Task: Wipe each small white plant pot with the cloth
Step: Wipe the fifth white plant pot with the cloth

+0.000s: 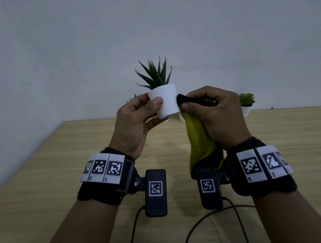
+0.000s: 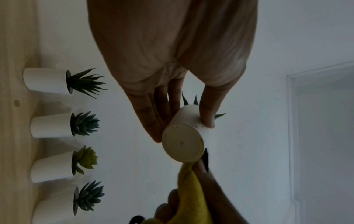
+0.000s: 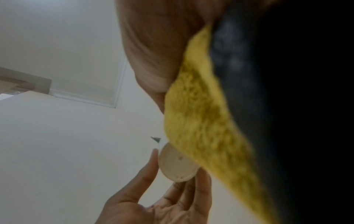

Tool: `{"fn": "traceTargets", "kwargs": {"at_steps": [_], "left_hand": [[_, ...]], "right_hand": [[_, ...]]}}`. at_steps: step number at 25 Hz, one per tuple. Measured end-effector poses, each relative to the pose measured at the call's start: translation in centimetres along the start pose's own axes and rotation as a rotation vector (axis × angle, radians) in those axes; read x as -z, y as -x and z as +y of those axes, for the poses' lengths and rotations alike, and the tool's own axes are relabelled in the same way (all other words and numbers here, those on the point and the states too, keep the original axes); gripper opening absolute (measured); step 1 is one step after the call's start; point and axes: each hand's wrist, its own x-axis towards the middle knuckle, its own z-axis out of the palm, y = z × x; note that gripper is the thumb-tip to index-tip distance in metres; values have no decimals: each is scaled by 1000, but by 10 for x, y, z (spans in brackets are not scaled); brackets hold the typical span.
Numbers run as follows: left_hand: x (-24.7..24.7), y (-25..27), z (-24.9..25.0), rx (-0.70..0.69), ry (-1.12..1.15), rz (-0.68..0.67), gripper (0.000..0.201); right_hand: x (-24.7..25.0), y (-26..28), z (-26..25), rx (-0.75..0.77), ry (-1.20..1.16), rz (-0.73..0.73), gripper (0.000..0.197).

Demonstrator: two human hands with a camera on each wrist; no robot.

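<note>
- Behind everything, a pale wall (image 1: pixel 149 27) fills the far half of the head view, with a white-framed panel (image 2: pixel 321 121) showing in the left wrist view.
- A light wooden table (image 1: pixel 45 176) spreads from the near edge to the wall, and thin black cables (image 1: pixel 210 218) lie on it at the near side.
- Both forearms reach forward over the table, each with a black wrist band (image 1: pixel 106 174) bearing white square-code tags.
- The left hand (image 1: pixel 135 121) is raised above the table with its grip pinching the held pot (image 1: pixel 164 102): thumb on the near side, fingers on the far side.
- The right hand (image 1: pixel 214 115) has its grip curled round the cloth (image 1: pixel 199 139), pressing a dark fold of it against the right side of the held pot.
- The cloth is yellow on one face and black on the other, and it hangs from the right hand toward the near wrist.
- The held pot is white, tilted slightly, well above the table, and a spiky green plant (image 1: pixel 155 74) stands in it.
- Four more white pots stand in a row on the table against the wall: one with spiky leaves (image 2: pixel 46 80), one with a blue-green rosette (image 2: pixel 51 125), one with a yellow-green rosette (image 2: pixel 51 166), and another blue-green one (image 2: pixel 55 207).
</note>
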Motion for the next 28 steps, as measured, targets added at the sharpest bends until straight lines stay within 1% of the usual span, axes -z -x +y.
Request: {"fn": "traceTargets", "kwargs": {"at_steps": [3, 4, 7, 8, 11, 15, 16, 19, 22, 23, 26, 28], "left_hand": [[-2, 1, 1, -13, -4, 13, 46], [-2, 1, 1, -15, -10, 9, 45], [-2, 2, 1, -12, -8, -11, 40], [-3, 2, 1, -11, -12, -6, 42], [-5, 2, -1, -9, -30, 8, 51], [-5, 3, 1, -14, -22, 16, 51], [-5, 3, 1, -21, -29, 25, 52], [-6, 3, 0, -45, -50, 47, 52], [-6, 4, 4, -67, -46, 40, 49], [-6, 4, 4, -79, -47, 43, 48], [-10, 6, 4, -124, -83, 68, 48], [-11, 6, 4, -142, -91, 67, 48]], "right_hand": [[-1, 3, -4, 12, -14, -85, 16], [-2, 3, -4, 20, -22, -85, 16], [0, 1, -1, 7, -43, 1, 17], [1, 0, -1, 0, -53, -5, 18], [0, 3, -4, -3, -92, -100, 18], [2, 0, 0, -7, -111, -14, 18], [3, 0, 0, -15, -112, -23, 19], [2, 2, -4, -16, -118, -113, 17], [2, 0, -2, -10, -120, -36, 16], [3, -1, -1, -6, -121, -31, 17], [1, 3, -4, 29, -93, -96, 19], [-1, 2, -3, 40, -82, -71, 17]]}}
